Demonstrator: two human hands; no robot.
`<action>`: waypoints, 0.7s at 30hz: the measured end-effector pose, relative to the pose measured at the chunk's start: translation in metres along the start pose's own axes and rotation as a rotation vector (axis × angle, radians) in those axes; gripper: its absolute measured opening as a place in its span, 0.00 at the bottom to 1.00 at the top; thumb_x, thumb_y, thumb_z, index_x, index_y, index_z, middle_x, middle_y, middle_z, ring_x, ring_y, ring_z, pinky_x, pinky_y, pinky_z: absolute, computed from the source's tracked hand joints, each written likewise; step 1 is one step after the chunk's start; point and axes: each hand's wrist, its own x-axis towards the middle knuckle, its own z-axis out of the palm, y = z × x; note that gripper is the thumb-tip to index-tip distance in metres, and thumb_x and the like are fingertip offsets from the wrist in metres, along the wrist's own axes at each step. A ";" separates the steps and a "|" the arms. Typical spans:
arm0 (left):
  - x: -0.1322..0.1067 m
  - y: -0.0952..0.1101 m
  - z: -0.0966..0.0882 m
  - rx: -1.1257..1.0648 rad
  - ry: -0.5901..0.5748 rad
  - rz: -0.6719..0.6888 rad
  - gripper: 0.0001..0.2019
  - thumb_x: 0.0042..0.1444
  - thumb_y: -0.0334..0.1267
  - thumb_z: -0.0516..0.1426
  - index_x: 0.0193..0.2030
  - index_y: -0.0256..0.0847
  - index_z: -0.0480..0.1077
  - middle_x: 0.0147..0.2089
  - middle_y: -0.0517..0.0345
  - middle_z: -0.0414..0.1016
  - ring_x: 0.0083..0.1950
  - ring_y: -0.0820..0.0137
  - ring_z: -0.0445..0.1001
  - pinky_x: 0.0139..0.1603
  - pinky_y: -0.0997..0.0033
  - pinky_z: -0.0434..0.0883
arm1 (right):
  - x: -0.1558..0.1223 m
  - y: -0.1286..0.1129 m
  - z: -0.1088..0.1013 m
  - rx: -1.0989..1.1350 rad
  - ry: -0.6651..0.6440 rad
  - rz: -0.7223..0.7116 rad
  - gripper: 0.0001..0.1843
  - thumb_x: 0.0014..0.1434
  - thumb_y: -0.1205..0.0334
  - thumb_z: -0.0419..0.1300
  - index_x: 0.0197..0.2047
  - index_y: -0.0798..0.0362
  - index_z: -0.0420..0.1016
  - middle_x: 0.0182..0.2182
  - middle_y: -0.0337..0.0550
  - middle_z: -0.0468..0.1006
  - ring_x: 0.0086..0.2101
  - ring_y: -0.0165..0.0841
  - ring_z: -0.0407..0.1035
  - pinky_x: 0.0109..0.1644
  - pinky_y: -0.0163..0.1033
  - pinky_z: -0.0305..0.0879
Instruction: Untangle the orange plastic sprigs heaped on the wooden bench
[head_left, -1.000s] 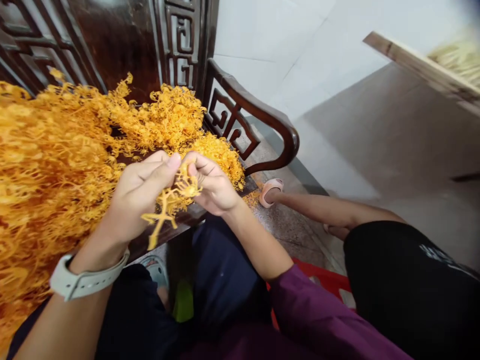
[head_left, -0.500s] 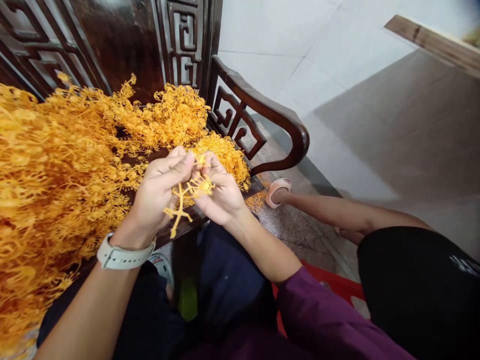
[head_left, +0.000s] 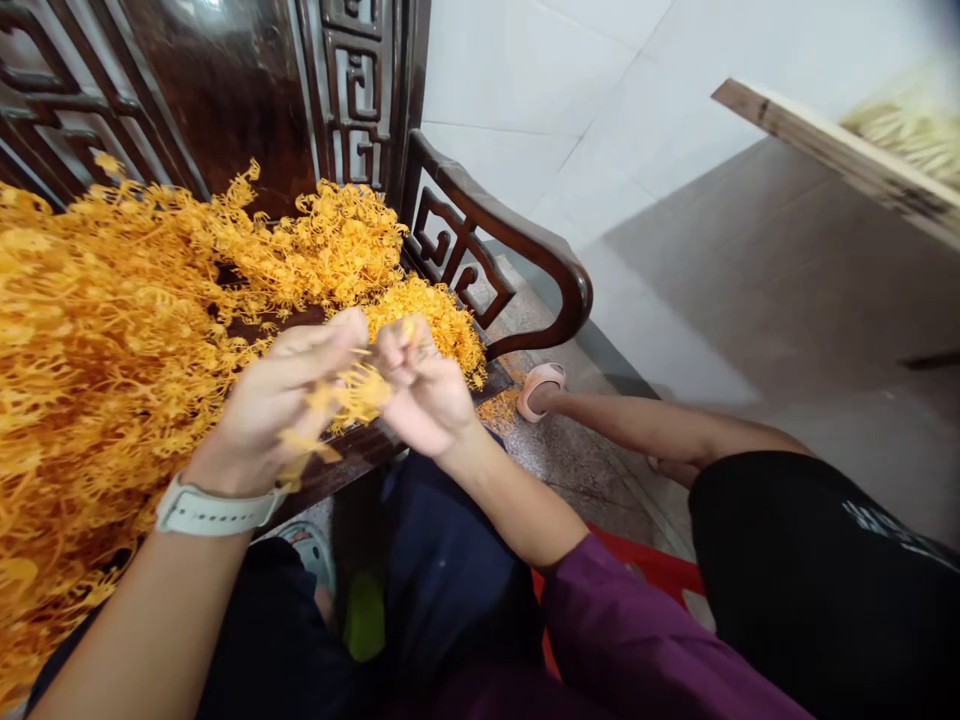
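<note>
Holding: the left hand [head_left: 277,390] is closed on an orange sprig [head_left: 360,390], fingers and thumb drawn together; both are blurred.
Sprig: below the left fingertips and between the hands, its frilly head toward the right hand [head_left: 435,395], its stem end hanging lower, beside the left wrist.
Right hand: fingers curled, just beside the sprig's head; a bit of orange [head_left: 410,328] shows among them, and I cannot tell whether it is gripped.
Gap: the hands are slightly apart, fingertips facing each other, over the front of the worktop [head_left: 367,456].
Wrist and arm: a pale strap [head_left: 217,507] rings the left wrist; a purple sleeve [head_left: 622,620] covers the right arm above the forearm.
Pile: a big tangled orange heap [head_left: 112,370] covers much of the worktop to the left of the hands and behind them; a smaller clump [head_left: 442,325] sits beyond the right hand, near the armrest [head_left: 517,225].
Wood: dark and glossy, with a carved back [head_left: 225,110] and a curving armrest.
Floor: speckled, orange scraps [head_left: 499,412] scattered near a pink shoe [head_left: 541,390] on another person's foot; that person wears black shorts [head_left: 795,540].
Wall: pale tiles [head_left: 525,80], a wooden board [head_left: 817,135] jutting in at the upper right with something yellowish [head_left: 915,125] above it.
</note>
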 end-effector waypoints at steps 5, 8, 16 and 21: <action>-0.020 0.008 0.000 0.147 -0.054 -0.035 0.30 0.66 0.59 0.64 0.21 0.41 0.65 0.30 0.53 0.65 0.33 0.67 0.65 0.33 0.67 0.68 | 0.019 -0.030 -0.016 -0.017 0.060 -0.216 0.10 0.63 0.60 0.68 0.37 0.46 0.68 0.26 0.31 0.58 0.25 0.28 0.46 0.32 0.36 0.59; -0.020 0.005 0.005 0.476 0.035 -0.002 0.27 0.67 0.58 0.64 0.24 0.40 0.70 0.25 0.56 0.64 0.27 0.71 0.60 0.25 0.69 0.57 | 0.033 -0.036 -0.034 -0.189 0.072 -0.189 0.11 0.64 0.57 0.71 0.45 0.47 0.74 0.26 0.29 0.64 0.25 0.26 0.53 0.31 0.34 0.58; -0.016 0.002 -0.013 0.702 0.399 0.105 0.21 0.68 0.49 0.65 0.26 0.40 0.74 0.18 0.63 0.59 0.19 0.76 0.55 0.20 0.68 0.46 | 0.043 -0.041 -0.061 -0.419 0.348 -0.045 0.29 0.55 0.66 0.72 0.59 0.51 0.70 0.37 0.37 0.81 0.30 0.26 0.71 0.32 0.31 0.67; -0.013 0.001 -0.017 0.761 0.395 0.080 0.19 0.68 0.46 0.63 0.27 0.39 0.74 0.18 0.64 0.60 0.19 0.76 0.56 0.20 0.72 0.49 | 0.041 -0.036 -0.060 -0.760 0.312 -0.122 0.35 0.58 0.59 0.71 0.67 0.44 0.70 0.67 0.47 0.72 0.36 0.26 0.75 0.32 0.32 0.69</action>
